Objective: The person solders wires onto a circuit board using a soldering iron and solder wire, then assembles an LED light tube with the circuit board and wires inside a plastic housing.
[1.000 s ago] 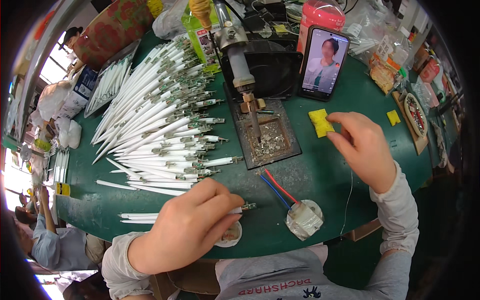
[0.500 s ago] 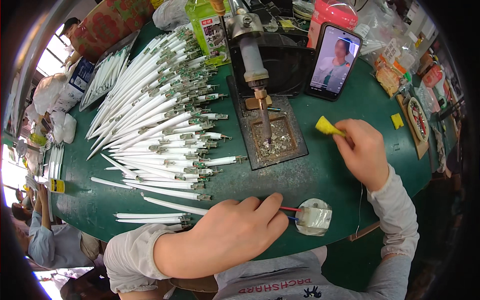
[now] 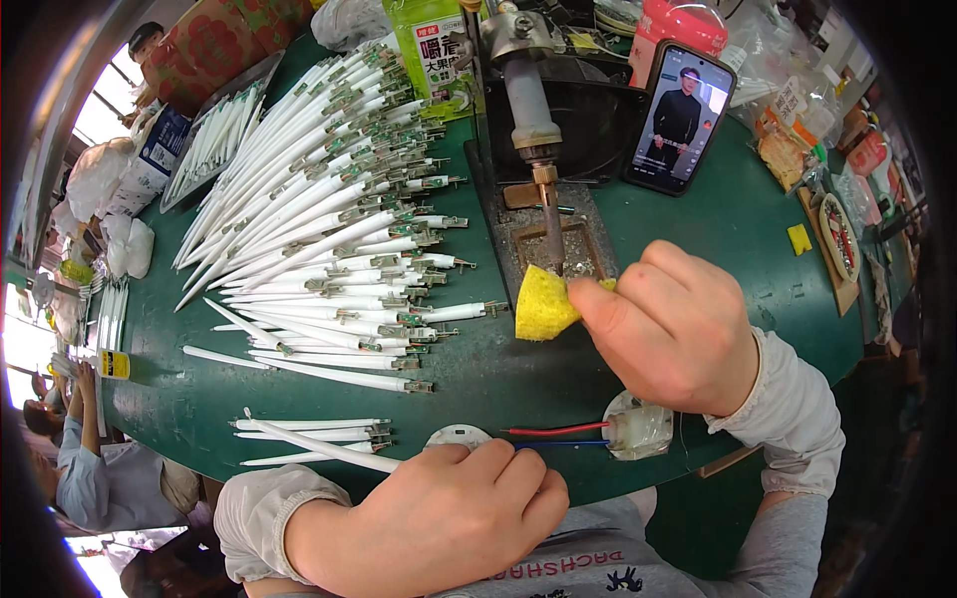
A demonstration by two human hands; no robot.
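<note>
My right hand (image 3: 678,334) pinches a piece of yellow sponge (image 3: 543,304), which is at the tip of an upright soldering iron (image 3: 548,204); whether they touch is hard to tell. Below, my left hand (image 3: 449,513) is closed round the end of a white tapered stick (image 3: 324,444) that points to the left. Its gripped end is hidden under the fingers. Beside that hand lies a round white disc (image 3: 459,435), partly covered. A red wire (image 3: 558,431) and a blue wire (image 3: 568,443) run from a clear-taped pack (image 3: 640,431) towards the left fingers.
A big fanned pile of white sticks (image 3: 299,214) with small circuit boards covers the left of the green table (image 3: 788,289). The iron's stand (image 3: 498,244) is in the middle. Behind it are a phone (image 3: 681,118) and a green bag (image 3: 429,55). Another person's hand (image 3: 85,374) shows far left.
My right hand has brought the sponge left and nearer, to the iron's tip. My left hand has lowered slightly, uncovering part of the disc and more of the wires. The phone's picture has changed.
</note>
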